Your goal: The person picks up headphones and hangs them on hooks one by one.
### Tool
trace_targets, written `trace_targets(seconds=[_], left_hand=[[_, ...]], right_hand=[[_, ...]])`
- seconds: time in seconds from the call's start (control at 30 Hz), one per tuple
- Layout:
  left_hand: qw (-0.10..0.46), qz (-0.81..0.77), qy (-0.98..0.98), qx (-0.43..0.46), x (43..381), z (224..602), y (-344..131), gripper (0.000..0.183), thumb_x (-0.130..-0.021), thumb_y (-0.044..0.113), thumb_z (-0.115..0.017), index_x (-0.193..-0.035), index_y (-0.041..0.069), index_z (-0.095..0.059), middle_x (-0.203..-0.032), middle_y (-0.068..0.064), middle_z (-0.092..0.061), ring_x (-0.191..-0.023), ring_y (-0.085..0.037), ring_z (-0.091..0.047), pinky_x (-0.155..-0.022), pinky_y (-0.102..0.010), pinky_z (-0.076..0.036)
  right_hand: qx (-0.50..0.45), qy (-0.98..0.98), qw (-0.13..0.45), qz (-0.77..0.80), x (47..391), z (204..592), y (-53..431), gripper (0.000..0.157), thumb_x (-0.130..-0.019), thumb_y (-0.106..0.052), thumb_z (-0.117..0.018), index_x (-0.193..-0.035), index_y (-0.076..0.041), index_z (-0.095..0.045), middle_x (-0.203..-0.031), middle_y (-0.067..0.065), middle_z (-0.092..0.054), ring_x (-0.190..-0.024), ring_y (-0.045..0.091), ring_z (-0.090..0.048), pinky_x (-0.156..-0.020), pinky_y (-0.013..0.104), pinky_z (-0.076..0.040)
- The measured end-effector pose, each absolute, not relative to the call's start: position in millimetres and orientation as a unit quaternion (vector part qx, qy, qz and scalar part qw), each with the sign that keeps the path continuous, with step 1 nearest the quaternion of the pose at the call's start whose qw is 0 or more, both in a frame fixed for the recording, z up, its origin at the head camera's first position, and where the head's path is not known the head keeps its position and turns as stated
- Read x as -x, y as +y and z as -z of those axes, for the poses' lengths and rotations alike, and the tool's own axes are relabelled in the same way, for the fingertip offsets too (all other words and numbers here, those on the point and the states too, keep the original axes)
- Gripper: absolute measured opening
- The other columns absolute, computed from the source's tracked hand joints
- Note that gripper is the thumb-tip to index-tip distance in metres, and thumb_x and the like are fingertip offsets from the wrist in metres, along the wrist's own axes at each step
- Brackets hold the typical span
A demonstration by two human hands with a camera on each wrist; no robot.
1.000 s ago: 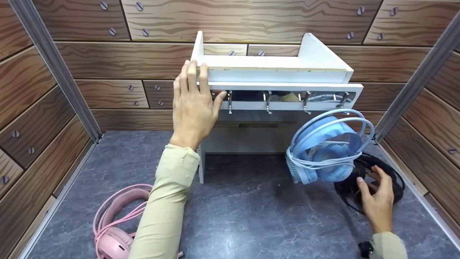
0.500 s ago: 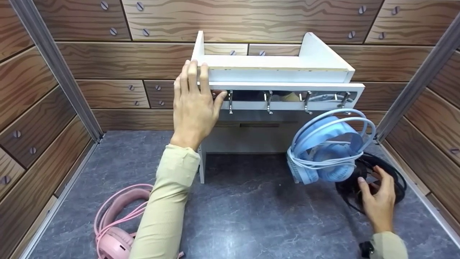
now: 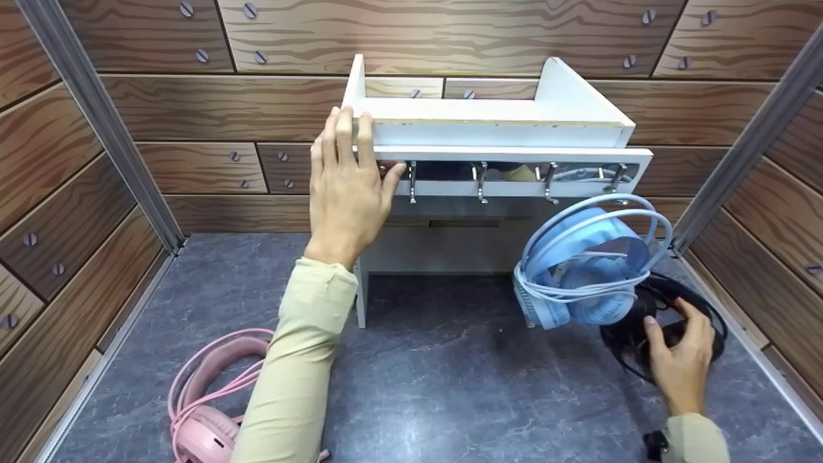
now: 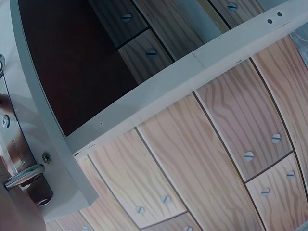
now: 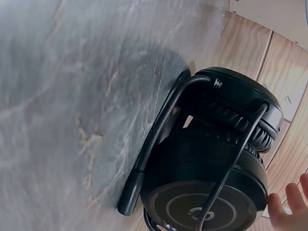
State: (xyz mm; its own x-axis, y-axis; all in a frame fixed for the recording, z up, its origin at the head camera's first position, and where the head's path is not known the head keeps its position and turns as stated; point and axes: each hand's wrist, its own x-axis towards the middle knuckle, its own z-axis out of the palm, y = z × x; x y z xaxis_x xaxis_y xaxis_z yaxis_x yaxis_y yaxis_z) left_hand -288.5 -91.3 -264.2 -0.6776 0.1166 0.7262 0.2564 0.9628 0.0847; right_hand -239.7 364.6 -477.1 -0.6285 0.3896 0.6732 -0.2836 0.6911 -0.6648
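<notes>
My left hand [image 3: 347, 186] rests on the left end of the white shelf unit [image 3: 488, 136] in the head view. Its fingers lie straight over the front rail, with the thumb beside the leftmost metal hook [image 3: 412, 183]. At right, my right hand [image 3: 683, 360] is over black headphones [image 5: 207, 163] lying on the grey surface. The right wrist view shows loosely spread fingertips [image 5: 273, 204] right at the ear cup's edge; the thumb is outside that view. Light blue headphones [image 3: 582, 263] hang from the rightmost hook, their cable wrapped around them, partly overlapping the black pair.
Pink headphones [image 3: 206, 424] lie at the lower left of the grey marbled surface [image 3: 437, 386], partly behind my left sleeve. Wood-patterned panels [image 3: 450, 32] close in the back and sides, with metal posts [image 3: 96, 122] at the corners. Two middle hooks carry nothing.
My right hand has shifted slightly right over the black headphones, its fingers a little changed in position. My left hand stays on the shelf unit, and the blue headphones hang as before.
</notes>
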Motion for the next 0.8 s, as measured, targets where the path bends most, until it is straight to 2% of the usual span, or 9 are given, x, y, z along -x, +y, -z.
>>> trace_targets(seconds=[0.13,0.37,0.63,0.8], left_hand=[[0.387,0.092,-0.912,0.104,288.5,264.2,-91.5,0.069,-0.105,0.047,-0.045,-0.151,-0.002,-0.028,-0.156,-0.026,-0.025,-0.148,-0.04,-0.02,-0.12,-0.049,-0.018],[0.386,0.094,-0.912,0.104,288.3,263.8,-91.5,0.069,-0.105,0.047,-0.045,-0.151,-0.002,-0.029,-0.156,-0.026,-0.025,-0.148,-0.04,-0.019,-0.12,-0.049,-0.018],[0.378,0.092,-0.916,0.099,288.2,263.0,-91.3,0.07,-0.105,0.048,-0.044,-0.152,-0.001,-0.028,-0.157,-0.025,-0.024,-0.149,-0.039,-0.018,-0.121,-0.048,-0.016],[0.377,0.095,-0.916,0.099,288.2,263.0,-91.0,0.07,-0.105,0.047,-0.046,-0.152,-0.002,-0.028,-0.157,-0.025,-0.024,-0.149,-0.039,-0.018,-0.121,-0.048,-0.016]], right_hand=[[0.043,-0.815,0.427,-0.389,239.5,477.9,364.9,0.052,-0.087,0.001,-0.069,-0.135,0.011,-0.053,-0.133,0.032,-0.051,-0.128,0.047,-0.039,-0.115,0.038,-0.025],[0.072,-0.815,0.423,-0.391,239.8,478.2,365.4,0.052,-0.088,-0.002,-0.069,-0.136,0.011,-0.052,-0.135,0.032,-0.049,-0.131,0.046,-0.036,-0.117,0.043,-0.021],[0.093,-0.816,0.426,-0.379,240.4,479.8,367.3,0.054,-0.087,-0.005,-0.069,-0.135,0.011,-0.052,-0.134,0.033,-0.049,-0.123,0.048,-0.037,-0.109,0.055,-0.026],[0.101,-0.821,0.42,-0.374,240.0,479.7,367.6,0.054,-0.087,-0.006,-0.069,-0.135,0.011,-0.051,-0.134,0.034,-0.047,-0.123,0.049,-0.036,-0.108,0.057,-0.026]])
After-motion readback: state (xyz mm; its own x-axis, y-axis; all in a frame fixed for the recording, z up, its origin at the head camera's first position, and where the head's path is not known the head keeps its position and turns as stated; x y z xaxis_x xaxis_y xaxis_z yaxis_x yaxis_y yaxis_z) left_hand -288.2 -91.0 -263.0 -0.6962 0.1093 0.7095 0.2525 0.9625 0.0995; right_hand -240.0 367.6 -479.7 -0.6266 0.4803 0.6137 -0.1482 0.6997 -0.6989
